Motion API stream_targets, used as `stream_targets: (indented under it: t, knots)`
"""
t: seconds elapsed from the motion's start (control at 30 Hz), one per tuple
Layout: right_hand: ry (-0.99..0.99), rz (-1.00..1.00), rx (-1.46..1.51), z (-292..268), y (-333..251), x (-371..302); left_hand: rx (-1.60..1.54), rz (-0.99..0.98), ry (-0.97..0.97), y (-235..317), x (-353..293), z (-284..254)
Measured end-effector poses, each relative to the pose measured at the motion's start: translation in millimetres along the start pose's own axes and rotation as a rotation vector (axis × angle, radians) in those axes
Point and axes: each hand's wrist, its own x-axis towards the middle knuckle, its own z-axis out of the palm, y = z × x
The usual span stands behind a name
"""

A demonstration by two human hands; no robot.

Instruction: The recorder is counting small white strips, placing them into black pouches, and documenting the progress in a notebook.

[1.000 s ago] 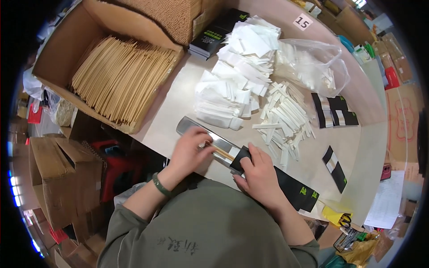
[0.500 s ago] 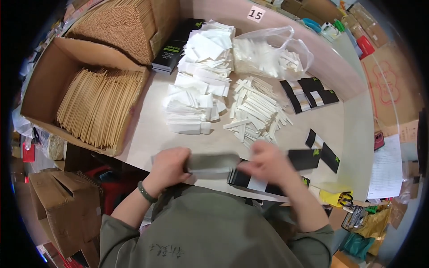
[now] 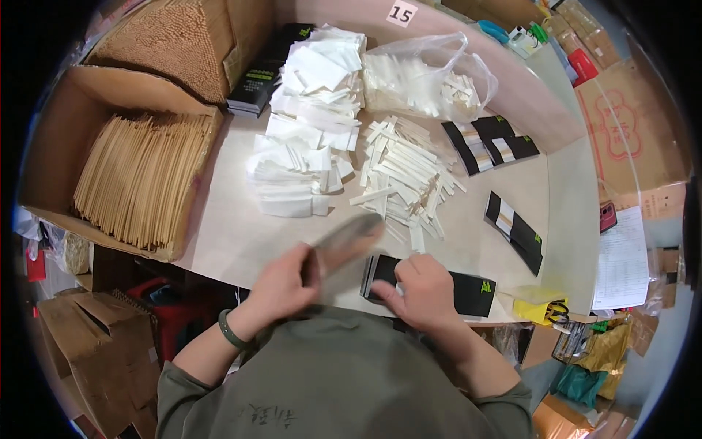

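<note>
My left hand (image 3: 287,282) is closed round one end of a long flat dark sleeve (image 3: 347,238), smeared by motion. It slants up to the right, with a brownish lower side. My right hand (image 3: 420,291) rests over a pile of black printed paper sleeves (image 3: 468,293) at the table's front edge. Its fingers are curled and its thumb points left; whatever they grip is hidden. Beyond the hands lie a heap of narrow white paper-wrapped strips (image 3: 406,172) and stacked white paper packets (image 3: 289,186). A banded black sleeve bundle (image 3: 513,233) lies to the right.
On the left stands an open carton (image 3: 47,161) of wooden chopsticks (image 3: 142,183); behind it, another carton holds more sticks (image 3: 161,51). A clear plastic bag (image 3: 428,80) sits at the back. More banded black sleeves (image 3: 490,143) lie near the right-hand partition. Yellow-handled scissors (image 3: 545,311) are at the right edge.
The dark sleeve in my left hand has swung from level to slanting upward. My right hand has moved down onto the black sleeves. The whole view has shifted slightly.
</note>
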Motion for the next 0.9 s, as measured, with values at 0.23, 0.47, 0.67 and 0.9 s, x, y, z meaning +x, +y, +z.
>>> stream_targets:
  t: [0.23,0.47,0.67,0.9]
  knots:
    - [-0.236,0.352,0.109,25,-7,17,0.176,0.274,0.158,-29,-8,9]
    - [-0.338,0.066,0.195,46,-36,42,0.342,0.502,-0.126,-25,5,-16]
    - [0.026,0.11,-0.058,43,58,123,0.336,0.668,0.156,-28,8,-41]
    - [0.15,-0.315,0.067,38,7,120,0.459,0.047,0.953,-118,-24,-146]
